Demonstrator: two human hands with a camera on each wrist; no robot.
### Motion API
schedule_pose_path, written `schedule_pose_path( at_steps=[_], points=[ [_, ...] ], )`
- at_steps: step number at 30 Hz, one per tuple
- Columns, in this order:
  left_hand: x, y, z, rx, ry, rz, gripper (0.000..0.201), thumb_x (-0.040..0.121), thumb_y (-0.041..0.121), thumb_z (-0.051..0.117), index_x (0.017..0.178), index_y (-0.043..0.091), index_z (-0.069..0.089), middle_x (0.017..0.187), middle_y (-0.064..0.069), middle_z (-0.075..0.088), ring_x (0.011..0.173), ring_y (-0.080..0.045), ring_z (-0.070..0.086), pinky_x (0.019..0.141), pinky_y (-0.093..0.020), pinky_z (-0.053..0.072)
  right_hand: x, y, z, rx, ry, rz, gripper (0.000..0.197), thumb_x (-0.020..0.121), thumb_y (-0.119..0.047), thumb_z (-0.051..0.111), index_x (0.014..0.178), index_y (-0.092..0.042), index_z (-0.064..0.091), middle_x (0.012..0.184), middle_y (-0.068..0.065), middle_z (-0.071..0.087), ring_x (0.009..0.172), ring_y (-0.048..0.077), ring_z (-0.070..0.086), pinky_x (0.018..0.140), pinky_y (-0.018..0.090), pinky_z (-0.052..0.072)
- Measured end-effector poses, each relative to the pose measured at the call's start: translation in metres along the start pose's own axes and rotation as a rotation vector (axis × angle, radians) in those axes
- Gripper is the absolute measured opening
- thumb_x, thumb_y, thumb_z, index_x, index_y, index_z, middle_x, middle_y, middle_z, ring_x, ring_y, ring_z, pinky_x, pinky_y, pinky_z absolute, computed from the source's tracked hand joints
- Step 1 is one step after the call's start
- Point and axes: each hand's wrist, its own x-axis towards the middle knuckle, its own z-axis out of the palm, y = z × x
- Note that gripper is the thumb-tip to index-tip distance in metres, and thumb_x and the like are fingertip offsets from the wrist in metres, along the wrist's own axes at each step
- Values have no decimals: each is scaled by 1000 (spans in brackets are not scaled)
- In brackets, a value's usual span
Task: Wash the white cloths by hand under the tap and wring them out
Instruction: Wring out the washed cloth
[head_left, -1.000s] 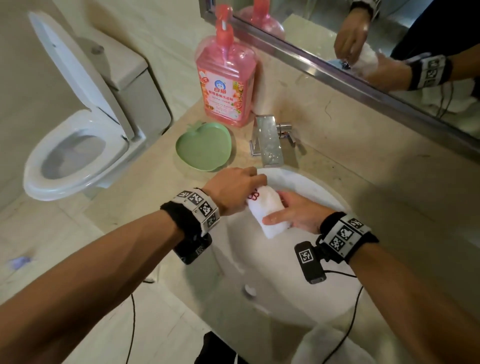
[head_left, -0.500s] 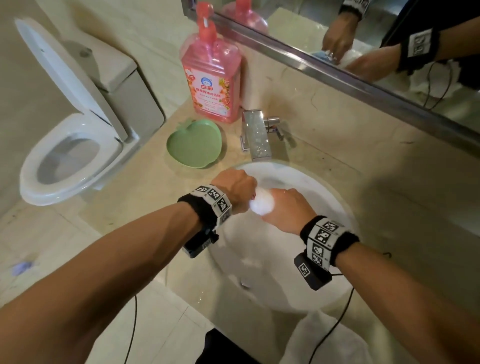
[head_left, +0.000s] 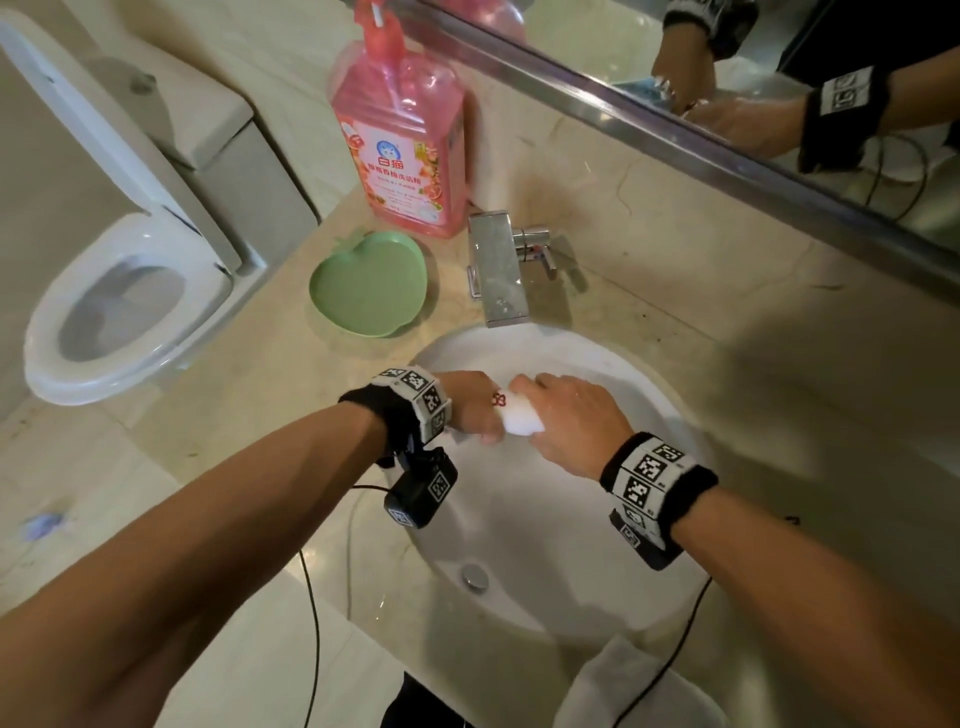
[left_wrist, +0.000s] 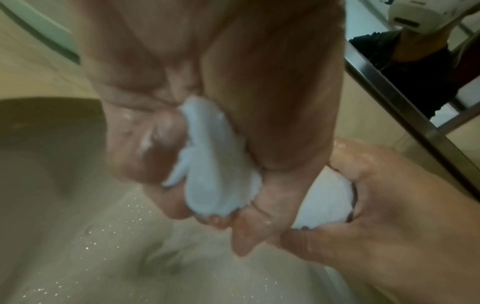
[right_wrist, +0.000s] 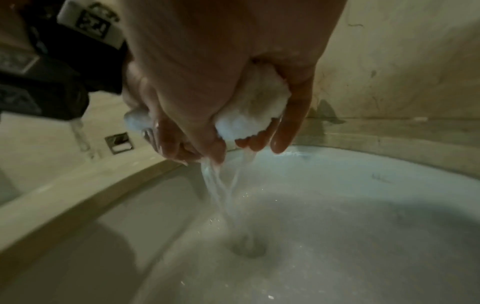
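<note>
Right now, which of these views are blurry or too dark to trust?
Head view: sharp and evenly lit, wide-angle bend at the edges. Left wrist view: motion-blurred, white cloth soft. Right wrist view: dim and grainy, though water streaming into the sink still reads.

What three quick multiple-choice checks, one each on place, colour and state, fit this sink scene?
1. Where is the green dish?
A. in the basin
B. on the counter left of the tap
C. on the toilet

2. What colour is the soap bottle?
A. pink
B. blue
C. white

3. What is happening to the cloth?
A. lying flat
B. hanging on the tap
C. squeezed by both hands

Key: 1 B, it sits beside the tap; 2 A, pink body; 3 C, left hand and right hand grip it, water streaming out.
</note>
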Motion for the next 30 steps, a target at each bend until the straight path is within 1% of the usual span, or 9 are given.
schedule_pose_path(
  at_steps=[3, 6, 8, 10, 13, 16, 19, 25, 30],
  points=[
    [-9, -10, -3, 84, 204, 45, 60, 74, 46, 77, 123, 20, 55, 112, 1, 65, 95, -23, 66, 85, -38, 55, 7, 3, -9, 311, -59, 177, 43, 78, -37, 75, 117, -24, 61, 102, 1, 68, 90, 29, 65, 71, 35, 50],
    [-26, -24, -1, 171, 547, 240, 77, 70, 48, 79, 137, 29, 45, 130, 0, 50, 114, -23, 55, 95, -40, 49, 13, 4, -19, 586, -157, 358, 33, 75, -34, 80, 101, -23, 64, 89, -4, 67, 85, 22, 64, 60, 28, 44],
    [-38, -31, 4, 260, 573, 374, 97, 67, 46, 82, 148, 29, 31, 142, -4, 41, 127, -27, 42, 107, -42, 40, 14, 1, -26, 855, -191, 458, 27, 75, -25, 80, 97, -16, 67, 82, -1, 68, 74, 20, 65, 54, 26, 46],
    [-48, -30, 11, 394, 569, 357, 117, 61, 51, 84, 153, 26, 18, 149, -8, 32, 137, -31, 27, 114, -43, 29, 12, -7, -35, 1082, -252, 525, 23, 77, -20, 80, 95, -12, 69, 70, 2, 65, 63, 18, 60, 50, 28, 43],
    [-55, -19, 13, 489, 640, 262, 109, 61, 52, 85, 148, 23, 26, 139, -8, 39, 126, -32, 36, 103, -43, 42, 7, -23, -44, 1282, -383, 508, 27, 81, -14, 79, 104, -8, 67, 63, -1, 60, 53, 12, 54, 47, 26, 38],
    [-61, -13, 9, 478, 798, 288, 58, 73, 31, 79, 122, 13, 54, 111, -11, 55, 92, -29, 53, 68, -39, 51, -1, -32, -52, 1385, -485, 469, 29, 83, -10, 79, 109, -8, 64, 74, 4, 58, 54, 11, 50, 46, 24, 37],
    [-69, -12, 3, 536, 795, 292, 46, 73, 20, 76, 113, 12, 55, 99, -9, 58, 77, -27, 58, 54, -34, 45, -9, -33, -59, 1341, -509, 418, 30, 79, -11, 83, 102, -11, 64, 70, 0, 57, 54, 10, 48, 46, 23, 35],
    [-77, -5, -8, 595, 558, 296, 47, 75, 19, 65, 117, 20, 44, 97, -3, 63, 75, -31, 61, 56, -35, 39, -16, -43, -58, 945, -306, 419, 32, 65, -31, 88, 86, -18, 68, 65, -5, 65, 51, 10, 58, 44, 23, 39],
    [-60, 2, 5, 457, 376, 157, 49, 77, 19, 62, 121, 22, 40, 90, -7, 62, 70, -28, 58, 60, -37, 51, -14, -36, -35, 402, -181, 302, 37, 73, -42, 79, 99, -19, 68, 90, -1, 69, 85, 22, 63, 63, 28, 43]
  ],
)
